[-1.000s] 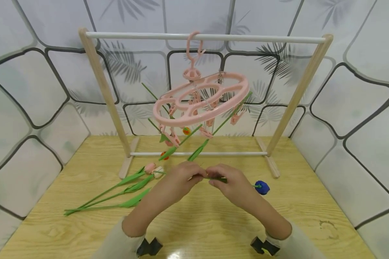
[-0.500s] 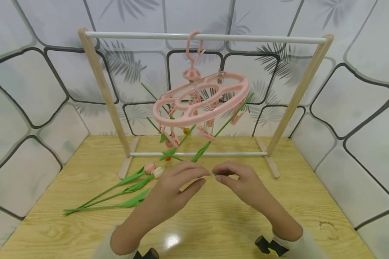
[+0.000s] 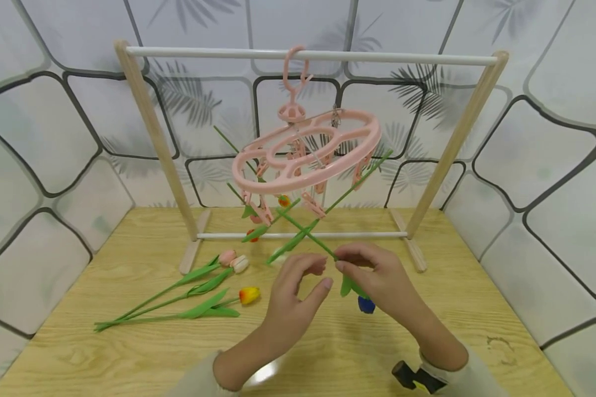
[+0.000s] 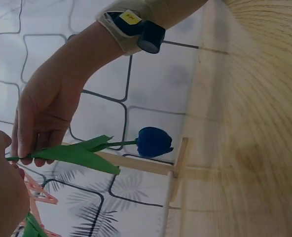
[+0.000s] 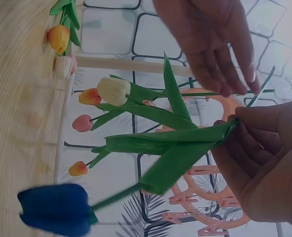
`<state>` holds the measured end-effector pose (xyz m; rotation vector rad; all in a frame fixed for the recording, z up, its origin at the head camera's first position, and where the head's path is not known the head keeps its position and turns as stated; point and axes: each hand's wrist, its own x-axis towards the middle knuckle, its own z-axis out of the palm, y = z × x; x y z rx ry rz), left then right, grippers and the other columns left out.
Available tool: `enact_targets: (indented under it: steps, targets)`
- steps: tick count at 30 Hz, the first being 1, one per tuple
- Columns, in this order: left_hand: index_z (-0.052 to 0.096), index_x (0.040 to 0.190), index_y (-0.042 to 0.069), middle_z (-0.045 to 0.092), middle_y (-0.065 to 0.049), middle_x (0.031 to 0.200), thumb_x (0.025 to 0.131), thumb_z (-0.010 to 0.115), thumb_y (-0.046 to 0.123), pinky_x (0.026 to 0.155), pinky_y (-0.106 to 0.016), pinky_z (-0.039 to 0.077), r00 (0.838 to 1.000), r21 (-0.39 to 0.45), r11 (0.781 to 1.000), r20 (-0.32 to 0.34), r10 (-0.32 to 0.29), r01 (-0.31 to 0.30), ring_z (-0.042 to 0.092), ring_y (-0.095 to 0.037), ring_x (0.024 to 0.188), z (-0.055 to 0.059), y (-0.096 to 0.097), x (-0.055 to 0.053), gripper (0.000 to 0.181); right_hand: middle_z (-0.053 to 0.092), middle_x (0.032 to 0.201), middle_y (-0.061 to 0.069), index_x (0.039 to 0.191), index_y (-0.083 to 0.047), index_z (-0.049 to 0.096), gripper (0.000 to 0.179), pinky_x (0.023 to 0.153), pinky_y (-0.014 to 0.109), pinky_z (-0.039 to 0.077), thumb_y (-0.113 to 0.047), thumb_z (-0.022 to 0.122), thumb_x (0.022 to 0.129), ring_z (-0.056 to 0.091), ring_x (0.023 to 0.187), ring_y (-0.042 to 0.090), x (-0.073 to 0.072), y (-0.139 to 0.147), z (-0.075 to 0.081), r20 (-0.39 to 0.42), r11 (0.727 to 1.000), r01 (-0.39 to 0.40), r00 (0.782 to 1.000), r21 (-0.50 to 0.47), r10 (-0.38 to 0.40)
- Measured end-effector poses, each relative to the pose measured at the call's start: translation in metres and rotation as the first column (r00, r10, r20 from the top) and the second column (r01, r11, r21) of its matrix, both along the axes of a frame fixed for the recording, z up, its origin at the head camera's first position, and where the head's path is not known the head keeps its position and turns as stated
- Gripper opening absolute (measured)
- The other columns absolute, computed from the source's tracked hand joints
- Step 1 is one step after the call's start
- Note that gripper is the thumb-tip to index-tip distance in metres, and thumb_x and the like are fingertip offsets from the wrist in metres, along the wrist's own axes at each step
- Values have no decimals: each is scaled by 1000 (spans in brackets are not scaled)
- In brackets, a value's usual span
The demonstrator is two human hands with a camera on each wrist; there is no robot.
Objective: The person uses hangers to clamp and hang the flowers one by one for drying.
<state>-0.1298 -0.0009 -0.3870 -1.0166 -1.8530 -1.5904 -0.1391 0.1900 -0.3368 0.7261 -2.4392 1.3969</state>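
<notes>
My right hand (image 3: 379, 281) pinches the green stem of an artificial blue tulip (image 5: 54, 210) between thumb and fingers, just above its leaves. The bloom hangs low beneath that hand, and the bare stem end points up and left toward the clips. My left hand (image 3: 295, 292) is beside the stem with its fingers relaxed and nothing in them; in the right wrist view its fingertips come close to the stem. Above both hands is a pink oval clip hanger (image 3: 308, 179) with several tulips clipped upside down, among them a white tulip (image 5: 114, 91).
The hanger hooks over the white rail (image 3: 377, 57) of a wooden stand (image 3: 151, 116). On the table (image 3: 129, 369) at left lie a pink tulip (image 3: 227, 257), a white tulip (image 3: 239, 264) and a yellow-red tulip (image 3: 249, 295). Patterned panels surround the table.
My left hand has let go of the stem and drawn back slightly. In my right hand the blue tulip has turned, its bloom swinging from the right to below the hand.
</notes>
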Motion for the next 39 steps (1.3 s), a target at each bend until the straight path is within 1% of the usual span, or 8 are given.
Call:
enact_targets:
  steps: [3, 5, 11, 15, 21, 30, 35, 39]
  targets:
    - [49, 137, 0, 49, -17, 129, 97, 61, -2, 105, -29, 48, 985, 50, 995, 148, -93, 86, 53, -23, 117, -7, 3, -2, 41, 73, 107, 4, 112, -7, 73, 17, 82, 26, 59, -8, 70, 95, 69, 97, 10, 0, -1, 0, 19, 1000, 3, 1000, -22, -2]
    - [48, 139, -2, 46, -18, 131, 98, 61, -2, 108, -30, 47, 971, 86, 989, 196, -136, 122, 52, -25, 120, -9, 5, -3, 42, 73, 106, 6, 111, -6, 73, 17, 79, 26, 60, -8, 71, 95, 69, 97, 10, 1, -2, 0, 42, 999, 5, 999, -46, -3]
    - [51, 140, 5, 46, -15, 136, 99, 61, 0, 109, -32, 47, 948, 126, 978, 254, -192, 164, 51, -27, 125, -9, 6, -6, 43, 71, 107, 4, 110, -9, 72, 17, 77, 27, 61, -12, 73, 94, 67, 98, 8, 2, -6, -2, 89, 995, 47, 995, -91, -39]
    - [53, 140, 5, 50, -13, 136, 98, 61, -2, 105, -37, 50, 944, 144, 972, 250, -215, 184, 52, -23, 126, -8, 6, -8, 43, 71, 106, 6, 109, -8, 72, 17, 78, 26, 61, -13, 74, 93, 69, 96, 8, 2, -9, -8, 94, 989, 69, 994, -129, -57]
    - [54, 140, 7, 53, -12, 136, 98, 62, -2, 100, -33, 53, 942, 130, 977, 268, -201, 172, 53, -20, 123, -7, 5, -8, 44, 72, 102, 4, 107, -9, 71, 16, 79, 25, 60, -15, 74, 93, 69, 92, 9, 4, -14, -11, 91, 984, 78, 994, -159, -64]
    - [58, 137, 9, 60, -9, 128, 98, 62, -1, 95, -30, 56, 959, 71, 993, 259, -114, 98, 60, -19, 104, -9, 3, -8, 41, 73, 98, 2, 106, -9, 72, 13, 78, 25, 59, -14, 72, 94, 70, 89, 9, 5, -14, -12, 70, 987, 84, 995, -134, -76]
    - [59, 138, 13, 60, -5, 130, 97, 62, -2, 94, -29, 55, 950, 64, 992, 290, -120, 105, 59, -20, 104, -8, 1, -9, 43, 73, 97, 4, 110, -8, 72, 17, 76, 26, 59, -19, 69, 97, 69, 86, 10, 4, -13, -11, 108, 986, 97, 991, -135, -82]
    - [59, 139, 13, 60, -7, 131, 97, 63, -2, 94, -29, 55, 943, 65, 990, 304, -136, 122, 59, -21, 103, -8, 0, -8, 45, 72, 96, 6, 110, -7, 71, 17, 73, 27, 59, -18, 69, 97, 70, 82, 12, 4, -13, -11, 110, 982, 100, 990, -163, -83]
